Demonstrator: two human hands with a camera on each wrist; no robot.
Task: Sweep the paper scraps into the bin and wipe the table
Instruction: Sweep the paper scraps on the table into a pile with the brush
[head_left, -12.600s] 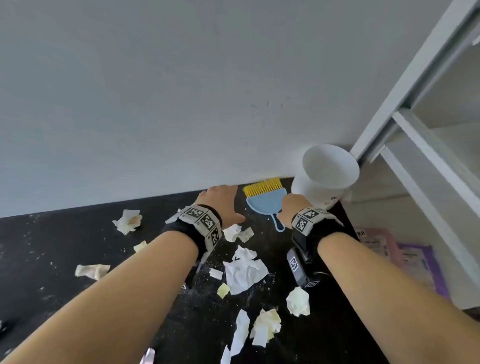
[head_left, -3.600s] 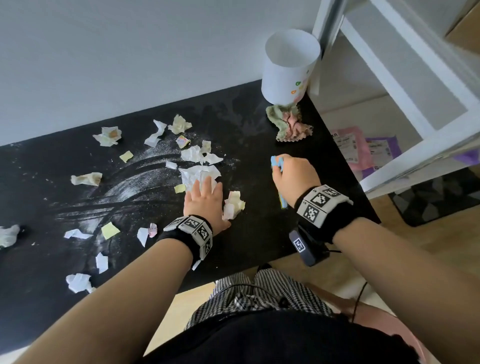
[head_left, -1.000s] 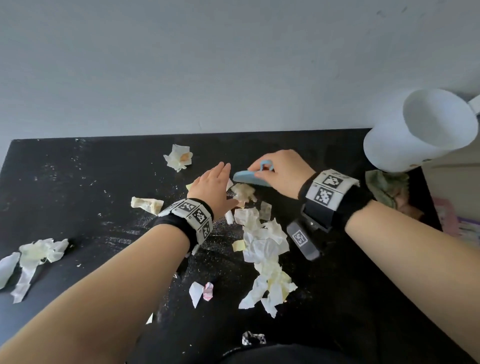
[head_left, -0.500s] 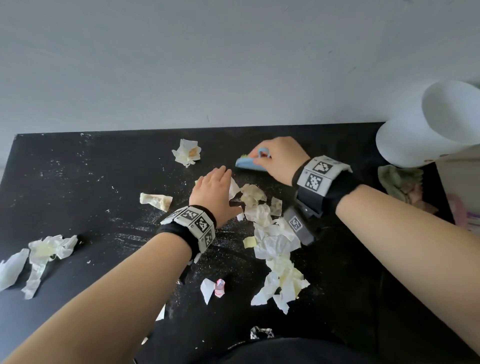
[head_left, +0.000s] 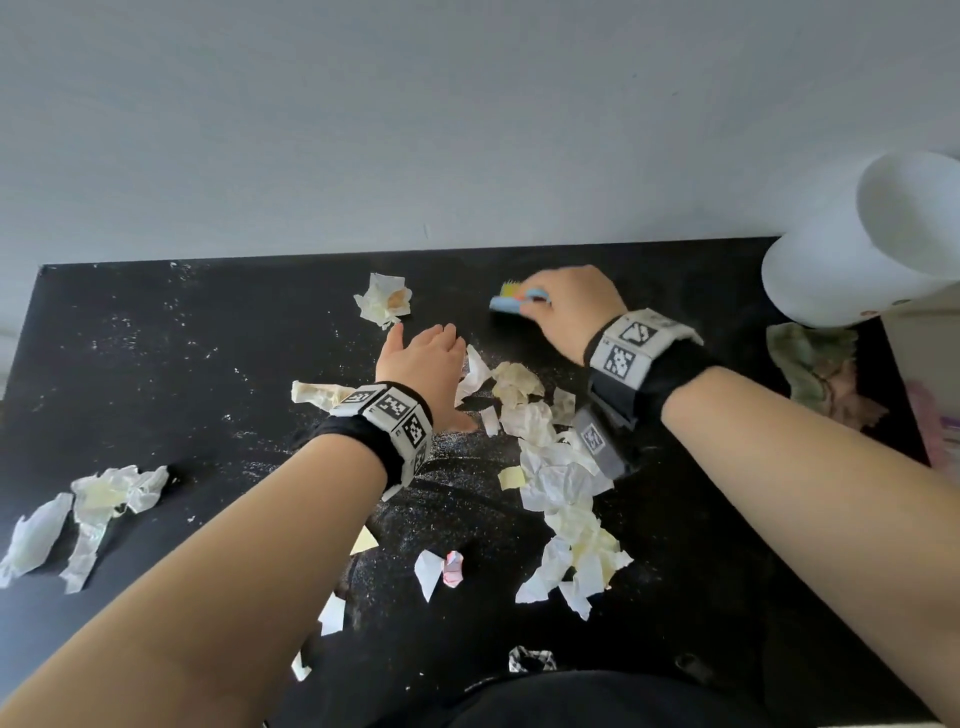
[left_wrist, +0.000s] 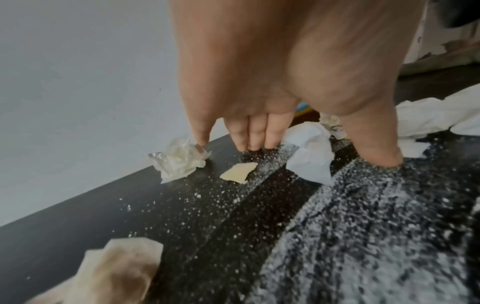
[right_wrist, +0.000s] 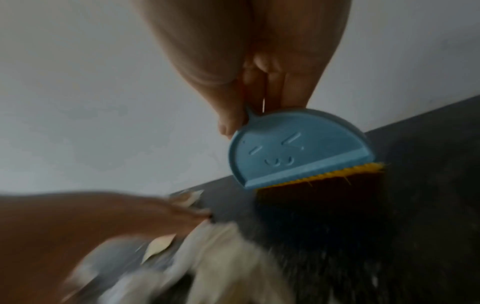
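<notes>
Right hand (head_left: 563, 306) pinches handle of small blue brush (right_wrist: 298, 152), yellow bristles on black table (head_left: 130, 338) near back edge. Left hand (head_left: 423, 358) flat, fingers straight, beside gathered paper scraps (head_left: 561, 467). White bin (head_left: 857, 249) at far right, well apart from pile; no scraps visibly inside. Loose scraps at left (head_left: 88, 504) and white dust remain. Rag (head_left: 815, 364) beside bin untouched; wiping not begun. Judgement: early stage.

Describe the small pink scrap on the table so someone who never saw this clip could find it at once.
Start at the black table and go to its near edge, between the person's two forearms. There, left of the long trail of white crumpled paper, lies the pink scrap, touching a white triangular scrap. It is the only pink piece among the white and yellowish ones.
</notes>
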